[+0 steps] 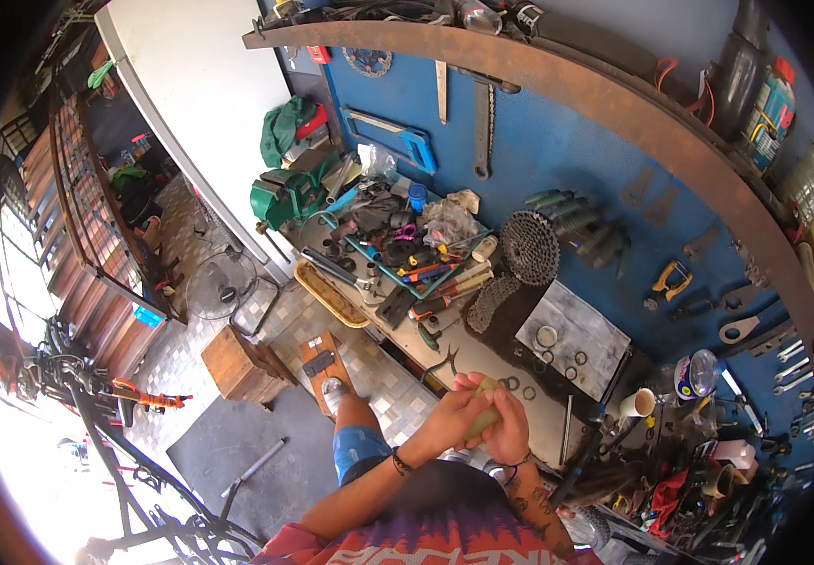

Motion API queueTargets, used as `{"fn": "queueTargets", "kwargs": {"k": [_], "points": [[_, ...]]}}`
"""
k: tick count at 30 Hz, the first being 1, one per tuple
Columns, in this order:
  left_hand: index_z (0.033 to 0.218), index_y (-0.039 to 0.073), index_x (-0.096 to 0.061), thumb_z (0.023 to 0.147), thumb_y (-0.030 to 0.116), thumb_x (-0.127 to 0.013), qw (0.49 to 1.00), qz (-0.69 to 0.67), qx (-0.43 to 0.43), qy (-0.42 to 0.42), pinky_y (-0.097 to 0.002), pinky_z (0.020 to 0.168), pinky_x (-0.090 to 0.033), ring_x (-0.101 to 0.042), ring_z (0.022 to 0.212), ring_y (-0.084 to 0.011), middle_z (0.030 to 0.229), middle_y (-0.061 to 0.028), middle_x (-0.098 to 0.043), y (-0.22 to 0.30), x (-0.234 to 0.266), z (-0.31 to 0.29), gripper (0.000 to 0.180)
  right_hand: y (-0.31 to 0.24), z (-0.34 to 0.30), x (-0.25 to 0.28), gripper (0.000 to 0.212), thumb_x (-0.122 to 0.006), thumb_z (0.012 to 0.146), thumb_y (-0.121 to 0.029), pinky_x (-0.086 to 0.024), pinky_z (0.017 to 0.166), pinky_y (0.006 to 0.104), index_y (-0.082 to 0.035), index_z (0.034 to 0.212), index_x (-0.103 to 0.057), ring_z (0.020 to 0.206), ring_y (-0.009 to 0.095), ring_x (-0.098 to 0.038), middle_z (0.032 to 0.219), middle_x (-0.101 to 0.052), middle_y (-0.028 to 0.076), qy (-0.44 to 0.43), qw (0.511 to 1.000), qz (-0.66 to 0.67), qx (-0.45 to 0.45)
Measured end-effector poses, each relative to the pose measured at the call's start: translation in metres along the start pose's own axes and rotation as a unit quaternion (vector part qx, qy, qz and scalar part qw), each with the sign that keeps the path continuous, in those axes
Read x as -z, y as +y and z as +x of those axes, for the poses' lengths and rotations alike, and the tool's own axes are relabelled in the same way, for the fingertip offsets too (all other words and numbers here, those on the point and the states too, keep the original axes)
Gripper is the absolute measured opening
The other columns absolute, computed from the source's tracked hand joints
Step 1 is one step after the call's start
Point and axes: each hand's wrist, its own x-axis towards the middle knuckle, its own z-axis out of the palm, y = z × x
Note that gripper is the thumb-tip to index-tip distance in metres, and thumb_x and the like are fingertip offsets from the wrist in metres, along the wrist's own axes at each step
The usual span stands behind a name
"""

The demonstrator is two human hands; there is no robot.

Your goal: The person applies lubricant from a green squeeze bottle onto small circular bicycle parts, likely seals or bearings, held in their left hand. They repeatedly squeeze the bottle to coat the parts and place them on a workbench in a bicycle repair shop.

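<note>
In front of my body, my left hand (pixel 452 419) and my right hand (pixel 511 428) are closed together around a small yellowish-green piece (pixel 485 414). Its kind cannot be made out, as fingers cover much of it. Just beyond the hands, several metal rings (pixel 529 393) lie on the bench. More rings and a round cup-like part (pixel 545 336) rest on a grey-stained white sheet (pixel 595 325). To the left of the sheet are a bicycle cassette (pixel 530 247), a coiled chain (pixel 493 303) and dark-handled pliers (pixel 439 364).
A tray (pixel 360 247) full of tools and parts sits at the back left of the bench. Paper cup (pixel 638 404) and cluttered tools stand to the right. Tools hang on the blue wall (pixel 558 132). On the floor are a wooden box (pixel 242 365), a fan (pixel 221 287) and a bicycle frame (pixel 110 452).
</note>
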Motion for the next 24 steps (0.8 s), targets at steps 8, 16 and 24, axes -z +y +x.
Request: {"fn": "queueTargets", "kwargs": {"k": [8, 16, 24], "points": [[0.099, 0.002, -0.06, 0.111, 0.066, -0.032, 0.995, -0.071, 0.05, -0.057, -0.0271, 0.041, -0.041, -0.055, 0.049, -0.0141, 0.072, -0.0081, -0.063, -0.009, -0.001, 0.003, 0.071, -0.018, -0.001, 0.016, 0.041, -0.05, 0.114, -0.026, -0.056, 0.1, 0.0327, 0.005, 0.136, -0.064, 0.111, 0.018, -0.071, 0.128, -0.075, 0.015, -0.002, 0.964, -0.264, 0.035], [0.087, 0.004, -0.062, 0.102, 0.081, -0.035, 0.995, -0.023, 0.094, -0.033, -0.0256, 0.036, -0.03, -0.046, 0.042, -0.0106, 0.063, -0.0067, -0.057, -0.007, -0.019, 0.012, 0.083, -0.019, -0.025, 0.018, 0.037, -0.055, 0.111, -0.02, -0.053, 0.098, 0.0306, 0.004, 0.136, -0.065, 0.114, 0.02, -0.071, 0.128, -0.075, 0.016, 0.088, 0.928, -0.346, 0.103], [0.084, 0.003, -0.065, 0.1, 0.081, -0.042, 0.998, 0.017, 0.053, 0.016, -0.0249, 0.038, -0.033, -0.051, 0.046, -0.0109, 0.065, -0.0063, -0.059, 0.0, -0.043, 0.014, 0.082, -0.025, -0.039, 0.021, 0.035, -0.059, 0.108, -0.01, -0.049, 0.106, 0.0314, 0.005, 0.138, -0.065, 0.124, 0.02, -0.066, 0.137, -0.071, 0.015, 0.148, 0.93, -0.312, 0.125]]}}
